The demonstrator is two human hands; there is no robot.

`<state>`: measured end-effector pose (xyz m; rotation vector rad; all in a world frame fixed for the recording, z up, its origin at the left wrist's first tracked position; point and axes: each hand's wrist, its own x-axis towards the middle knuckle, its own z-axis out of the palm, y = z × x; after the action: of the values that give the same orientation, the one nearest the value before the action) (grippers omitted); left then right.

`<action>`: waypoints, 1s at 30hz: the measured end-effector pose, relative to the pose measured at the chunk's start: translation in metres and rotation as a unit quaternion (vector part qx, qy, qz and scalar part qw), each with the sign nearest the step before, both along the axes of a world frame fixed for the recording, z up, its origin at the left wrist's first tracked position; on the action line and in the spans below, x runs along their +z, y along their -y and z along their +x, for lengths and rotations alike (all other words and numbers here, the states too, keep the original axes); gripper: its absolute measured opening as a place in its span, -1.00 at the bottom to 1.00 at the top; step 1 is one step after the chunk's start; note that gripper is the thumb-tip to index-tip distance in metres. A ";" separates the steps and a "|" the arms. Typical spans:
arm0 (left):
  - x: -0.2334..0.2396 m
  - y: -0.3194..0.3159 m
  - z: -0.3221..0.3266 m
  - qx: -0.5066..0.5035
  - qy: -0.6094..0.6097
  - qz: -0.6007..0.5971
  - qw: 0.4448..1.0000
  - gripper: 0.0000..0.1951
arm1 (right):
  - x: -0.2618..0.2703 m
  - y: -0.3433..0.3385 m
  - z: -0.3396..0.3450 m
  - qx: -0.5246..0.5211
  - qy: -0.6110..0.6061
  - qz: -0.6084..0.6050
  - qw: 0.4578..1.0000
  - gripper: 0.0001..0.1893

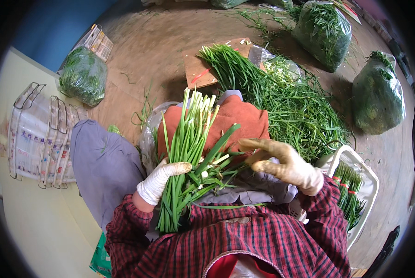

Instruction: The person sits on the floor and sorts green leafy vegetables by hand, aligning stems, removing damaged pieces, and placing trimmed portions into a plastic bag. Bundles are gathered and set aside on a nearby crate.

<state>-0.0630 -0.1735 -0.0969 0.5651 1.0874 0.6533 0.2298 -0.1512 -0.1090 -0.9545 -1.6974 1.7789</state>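
Note:
My left hand (165,179), in a white glove with a stained thumb, is closed around a bunch of garlic chives (190,139), pale stem ends pointing away from me. To its right, my right hand (285,165), in a stained glove, is held with its fingers apart and slightly blurred. Loose leaves and short stem pieces (214,173) lie between the hands, over my lap. An orange-brown cloth (235,114) covers my knees. Beyond it, a sheaf of chives (235,69) rests partly on a wooden board (193,71) that also carries a red strip (201,75).
A large heap of loose greens (301,118) spreads at the right. Beside me stands a white plastic basket (371,177) holding banded bunches (348,191). Filled plastic bags (378,93) stand at right and far left. White baskets (30,139) are stacked by the left wall.

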 end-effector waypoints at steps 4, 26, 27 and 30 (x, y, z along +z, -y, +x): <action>-0.001 -0.009 0.019 -0.020 -0.019 0.017 0.999 -0.56 | -0.023 -0.002 -0.050 -0.004 -0.217 -0.128 0.968 -0.56; -0.023 -0.024 0.014 0.017 -0.014 -0.062 0.998 -0.73 | -0.048 -0.047 0.010 -0.380 -0.168 -0.102 0.904 -0.65; -0.026 -0.023 0.010 0.031 0.037 -0.034 0.998 -0.72 | -0.047 -0.043 0.009 -0.318 -0.145 -0.085 0.933 -0.62; -0.038 -0.020 0.004 0.023 0.053 -0.039 0.998 -0.70 | -0.049 -0.030 -0.011 -0.116 -0.155 -0.090 0.977 -0.48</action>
<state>-0.0594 -0.1531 -0.1349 0.4339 1.0252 0.6704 0.2190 -0.1215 -0.1579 -0.8558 -1.1979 1.8339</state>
